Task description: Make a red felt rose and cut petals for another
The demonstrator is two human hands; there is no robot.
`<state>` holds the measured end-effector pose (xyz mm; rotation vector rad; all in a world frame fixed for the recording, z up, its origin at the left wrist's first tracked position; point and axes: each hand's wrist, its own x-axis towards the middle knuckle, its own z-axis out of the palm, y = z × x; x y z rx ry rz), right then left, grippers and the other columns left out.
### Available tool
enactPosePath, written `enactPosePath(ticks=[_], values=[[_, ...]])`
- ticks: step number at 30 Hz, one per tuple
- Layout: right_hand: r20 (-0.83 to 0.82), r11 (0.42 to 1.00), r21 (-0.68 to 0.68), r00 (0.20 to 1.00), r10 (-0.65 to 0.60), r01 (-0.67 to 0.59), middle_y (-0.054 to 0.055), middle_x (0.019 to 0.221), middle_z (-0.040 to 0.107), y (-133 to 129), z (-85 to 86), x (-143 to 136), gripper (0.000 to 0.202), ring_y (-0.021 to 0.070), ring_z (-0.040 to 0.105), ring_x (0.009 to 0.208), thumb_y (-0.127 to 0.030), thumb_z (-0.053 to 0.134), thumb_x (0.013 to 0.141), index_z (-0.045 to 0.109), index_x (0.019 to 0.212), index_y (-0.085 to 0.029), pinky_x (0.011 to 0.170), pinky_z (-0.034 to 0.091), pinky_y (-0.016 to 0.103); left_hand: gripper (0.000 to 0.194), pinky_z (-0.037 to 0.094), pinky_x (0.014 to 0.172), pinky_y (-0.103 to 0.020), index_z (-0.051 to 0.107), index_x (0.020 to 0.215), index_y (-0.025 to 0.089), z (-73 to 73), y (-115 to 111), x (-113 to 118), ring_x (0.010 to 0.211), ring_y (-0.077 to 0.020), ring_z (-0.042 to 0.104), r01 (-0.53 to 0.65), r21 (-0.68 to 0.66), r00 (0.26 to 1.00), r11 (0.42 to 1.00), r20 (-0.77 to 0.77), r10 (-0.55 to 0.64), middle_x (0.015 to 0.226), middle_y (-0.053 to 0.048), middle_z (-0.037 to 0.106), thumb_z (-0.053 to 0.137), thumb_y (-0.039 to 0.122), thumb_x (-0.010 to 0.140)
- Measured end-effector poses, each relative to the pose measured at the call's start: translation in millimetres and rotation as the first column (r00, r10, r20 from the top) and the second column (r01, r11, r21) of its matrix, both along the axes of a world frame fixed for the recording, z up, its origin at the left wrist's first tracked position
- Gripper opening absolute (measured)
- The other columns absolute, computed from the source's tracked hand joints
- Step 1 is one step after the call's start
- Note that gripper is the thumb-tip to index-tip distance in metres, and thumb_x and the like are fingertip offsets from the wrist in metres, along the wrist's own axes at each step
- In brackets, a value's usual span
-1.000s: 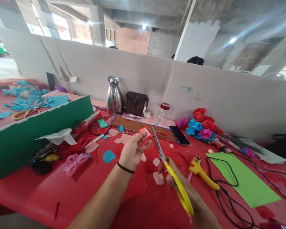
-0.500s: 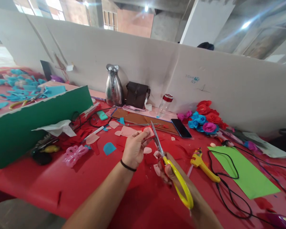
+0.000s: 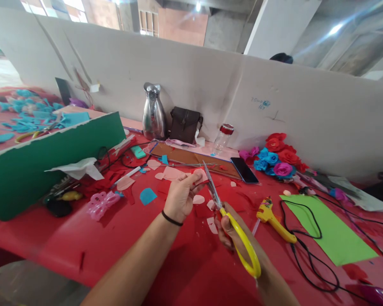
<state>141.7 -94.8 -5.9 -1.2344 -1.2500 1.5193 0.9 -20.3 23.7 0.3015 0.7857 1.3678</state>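
Observation:
My left hand (image 3: pixel 181 194), with a black band at the wrist, pinches a small stack of pink and red paper (image 3: pixel 201 175) above the middle of the table. Yellow-handled scissors (image 3: pixel 242 240) are in my right hand (image 3: pixel 228 227), their blades slightly apart and pointing up beside the right edge of the paper. Around both hands lie pale pink paper pieces (image 3: pixel 198 199) and red scraps. A blue paper piece (image 3: pixel 147 196) rests left of my left hand.
On the right are a yellow glue gun (image 3: pixel 276 221) with black cable and a green sheet (image 3: pixel 338 238). Behind stand a metal jug (image 3: pixel 153 114), brown bag (image 3: pixel 184 124), jar (image 3: pixel 223 138), phone (image 3: pixel 244 170) and paper flowers (image 3: pixel 282 157). A green board (image 3: pixel 57 163) borders the left.
The view has shifted slightly, so the table things appear a little farther right. Both hands keep their holds, and the pinched paper looks tilted flatter beside the blades.

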Motion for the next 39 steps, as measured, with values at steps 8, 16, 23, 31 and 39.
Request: enactPosePath(ticks=[8, 16, 23, 31, 39], values=[[0.058, 0.999, -0.031, 0.998, -0.028, 0.030, -0.011, 0.057, 0.039, -2, 8.7, -2, 0.065, 0.0018, 0.025, 0.034, -0.078, 0.059, 0.064, 0.044, 0.096, -0.023, 0.032, 0.019, 0.016, 0.010, 0.054, 0.067, -0.023, 0.064, 0.060, 0.010, 0.5, 2, -2, 0.061, -0.0100, 0.064, 0.021, 0.004, 1.000, 1.000, -0.006, -0.021, 0.063, -0.002, 0.067, 0.072, 0.007, 0.066], [0.131, 0.999, -0.022, 0.991, -0.037, 0.040, -0.012, 0.056, 0.037, -3, 10.9, -2, 0.069, 0.0015, 0.024, 0.031, -0.082, 0.055, 0.062, 0.042, 0.093, -0.023, 0.031, 0.019, 0.017, 0.013, 0.053, 0.067, -0.023, 0.064, 0.057, 0.011, -1.2, 4, -5, 0.057, -0.0089, 0.061, 0.053, 0.018, 0.998, 0.998, -0.026, -0.053, 0.059, -0.001, 0.064, 0.071, 0.008, 0.067], [0.182, 1.000, -0.024, 0.983, -0.008, 0.013, -0.013, 0.053, 0.034, -3, 11.0, -1, 0.071, 0.0022, 0.024, 0.031, -0.085, 0.051, 0.062, 0.041, 0.095, -0.023, 0.030, 0.020, 0.015, 0.017, 0.053, 0.064, -0.021, 0.063, 0.054, 0.011, 0.7, 6, -7, 0.053, -0.0072, 0.057, 0.069, -0.010, 0.996, 0.998, -0.049, -0.069, 0.055, 0.000, 0.061, 0.067, 0.006, 0.070], [0.208, 1.000, -0.001, 0.978, -0.009, 0.010, -0.013, 0.051, 0.033, -7, 10.6, -1, 0.064, 0.0027, 0.024, 0.031, -0.079, 0.050, 0.070, 0.044, 0.100, -0.022, 0.029, 0.020, 0.016, 0.017, 0.053, 0.061, -0.020, 0.061, 0.052, 0.012, 0.9, 7, -11, 0.051, -0.0071, 0.056, 0.096, -0.021, 0.993, 0.995, -0.068, -0.098, 0.052, 0.001, 0.058, 0.065, 0.004, 0.067], [0.251, 1.000, 0.006, 0.968, 0.013, -0.015, -0.011, 0.054, 0.033, -5, 5.4, 2, 0.060, 0.0034, 0.025, 0.032, -0.077, 0.047, 0.075, 0.045, 0.101, -0.023, 0.029, 0.021, 0.017, 0.020, 0.053, 0.063, -0.022, 0.059, 0.051, 0.015, 0.7, 11, -20, 0.048, -0.0068, 0.052, 0.181, 0.022, 0.981, 0.983, -0.081, -0.179, 0.048, 0.003, 0.054, 0.063, 0.003, 0.067]])
